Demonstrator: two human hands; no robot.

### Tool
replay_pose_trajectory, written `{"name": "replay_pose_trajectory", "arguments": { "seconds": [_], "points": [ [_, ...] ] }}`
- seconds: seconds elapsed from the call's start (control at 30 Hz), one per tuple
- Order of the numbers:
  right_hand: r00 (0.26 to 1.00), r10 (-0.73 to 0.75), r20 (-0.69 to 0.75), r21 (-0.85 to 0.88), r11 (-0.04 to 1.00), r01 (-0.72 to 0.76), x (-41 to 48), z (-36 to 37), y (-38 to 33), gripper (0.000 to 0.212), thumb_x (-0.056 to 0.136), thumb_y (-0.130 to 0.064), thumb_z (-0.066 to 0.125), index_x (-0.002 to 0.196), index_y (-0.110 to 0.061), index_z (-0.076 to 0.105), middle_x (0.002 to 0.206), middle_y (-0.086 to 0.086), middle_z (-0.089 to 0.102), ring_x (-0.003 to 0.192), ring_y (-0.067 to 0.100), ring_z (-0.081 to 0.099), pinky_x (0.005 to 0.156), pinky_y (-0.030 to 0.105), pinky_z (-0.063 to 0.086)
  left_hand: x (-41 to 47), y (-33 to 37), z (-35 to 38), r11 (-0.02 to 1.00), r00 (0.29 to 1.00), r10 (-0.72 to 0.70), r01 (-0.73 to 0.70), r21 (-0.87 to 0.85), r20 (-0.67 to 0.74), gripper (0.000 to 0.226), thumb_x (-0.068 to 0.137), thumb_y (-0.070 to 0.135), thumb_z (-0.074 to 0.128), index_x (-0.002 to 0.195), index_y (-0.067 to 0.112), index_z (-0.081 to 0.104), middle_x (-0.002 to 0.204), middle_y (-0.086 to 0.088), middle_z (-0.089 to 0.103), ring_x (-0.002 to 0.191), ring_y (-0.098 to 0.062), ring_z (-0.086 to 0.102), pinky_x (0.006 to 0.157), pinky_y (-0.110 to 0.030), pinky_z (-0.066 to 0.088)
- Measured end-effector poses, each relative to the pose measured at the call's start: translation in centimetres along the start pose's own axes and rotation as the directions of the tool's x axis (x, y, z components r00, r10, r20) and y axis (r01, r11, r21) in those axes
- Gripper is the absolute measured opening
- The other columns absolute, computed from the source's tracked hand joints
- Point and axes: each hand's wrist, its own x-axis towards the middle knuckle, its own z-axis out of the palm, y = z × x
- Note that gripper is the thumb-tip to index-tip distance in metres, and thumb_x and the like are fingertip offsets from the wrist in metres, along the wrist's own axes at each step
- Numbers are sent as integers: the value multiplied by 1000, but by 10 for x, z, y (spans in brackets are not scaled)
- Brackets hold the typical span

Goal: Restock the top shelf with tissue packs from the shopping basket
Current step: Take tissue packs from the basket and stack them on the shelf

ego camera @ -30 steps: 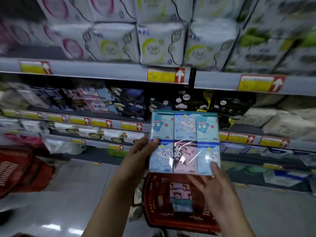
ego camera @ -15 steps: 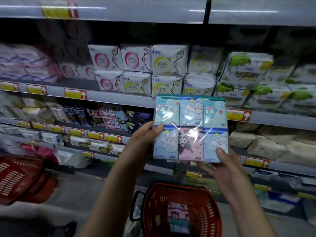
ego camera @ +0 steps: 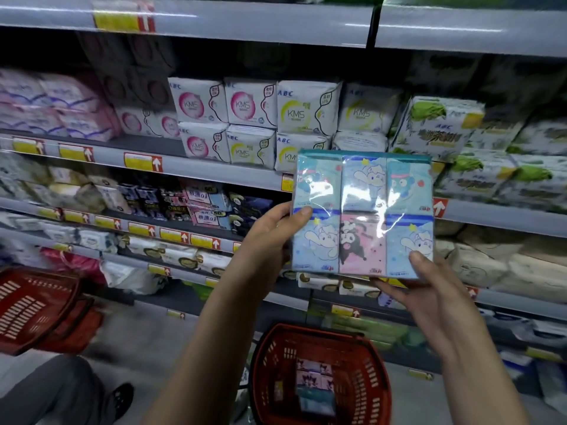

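The flat, clear-wrapped blue and pink tissue pack (ego camera: pixel 362 214) is up in the air in front of the shelves. It has six small cartoon packets inside. It stands upright with its pictures facing the person. It is not on any shelf yet.

I think this pack is about halfway on its trip. It is out of the basket, but it has to go higher. The grey metal shelf edge (ego camera: pixel 245 24) with a yellow tag is at 12 o'clock from the pack, well above it. If that is the top shelf, the pack must be lifted up there. I cannot see if there is room on it.

The left hand (ego camera: pixel 270 237) is at 9 o'clock on the pack. Its thumb lies on the front and its fingers go behind, so it pinches the left edge. The right hand (ego camera: pixel 429 289) is at 5 o'clock. Its thumb presses the bottom right corner, and its fingers tuck under and behind. Both arms reach up and forward.

At 6 o'clock, down on the floor, sits the red plastic shopping basket (ego camera: pixel 306 328). Another tissue pack (ego camera: pixel 314 378) lies in it, so there is more to do. Just behind the held pack are soft white packs with pink and yellow circles (ego camera: pixel 251 102). At 8 o'clock, far off, is a pile of red baskets (ego camera: pixel 33 311).
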Motion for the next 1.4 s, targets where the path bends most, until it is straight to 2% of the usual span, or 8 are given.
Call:
{"name": "replay_pose_trajectory", "arguments": {
  "seconds": [0.27,0.4,0.6,0.77,0.87,1.03,1.17,1.4],
  "points": [
    [996,60,68,-152,987,-49,2,-6,-8,49,71,-21,68,119,-15,59,118,10,66,105,25,66,73,37,59,-5,-1,-2,999,999,35,-35,-31,-15,38,79,25,61,116,15,58,110,-9,71,98,-25,70,88,-47,54],
    [985,166,51,-243,959,-149,6,-11,-16,96,35,-55,90,120,-21,61,118,7,67,104,24,67,71,37,58,-5,-4,0,990,993,115,-118,-82,-41,52,76,20,63,126,8,50,119,-12,67,102,-27,68,77,-38,59],
    [883,469,7,31,883,-469,10,-23,-25,84,79,-68,33,113,2,64,109,24,68,87,35,71,59,43,59,-2,11,-1,937,948,295,-312,158,122,52,66,20,77,114,25,57,110,3,69,103,-21,67,78,-33,57],
    [871,491,21,79,867,-491,17,-26,-23,76,85,-65,41,90,3,74,100,29,69,74,32,72,52,35,59,4,27,10,811,888,258,-414,414,382,46,65,34,74,104,52,59,112,22,59,111,-10,59,89,-32,53],
    [877,471,92,183,858,-480,18,-33,-18,78,36,-43,95,99,-2,74,107,32,65,78,41,70,55,43,60,7,32,19,734,851,172,-447,511,497,48,73,26,73,116,41,56,118,18,57,115,-11,56,91,-35,53],
    [889,427,163,321,829,-457,15,-40,-19,79,11,-25,98,82,2,76,83,25,71,58,36,69,43,40,57,17,40,21,529,780,174,-589,611,601,51,81,30,65,126,48,50,141,30,38,135,7,29,108,-17,34],
    [933,339,121,413,837,-358,13,-34,-22,85,4,-14,97,84,2,73,80,23,70,58,34,70,38,38,54,20,36,18,515,809,202,-567,643,551,59,82,25,71,128,53,47,148,38,20,143,7,9,117,-39,22],
    [987,157,37,405,901,-159,14,-30,-21,74,9,-21,94,79,-6,77,86,18,72,68,29,71,51,38,58,12,21,11,665,937,259,-349,660,235,66,88,13,64,132,50,32,141,31,30,133,14,25,103,-11,25]
  ]
}}
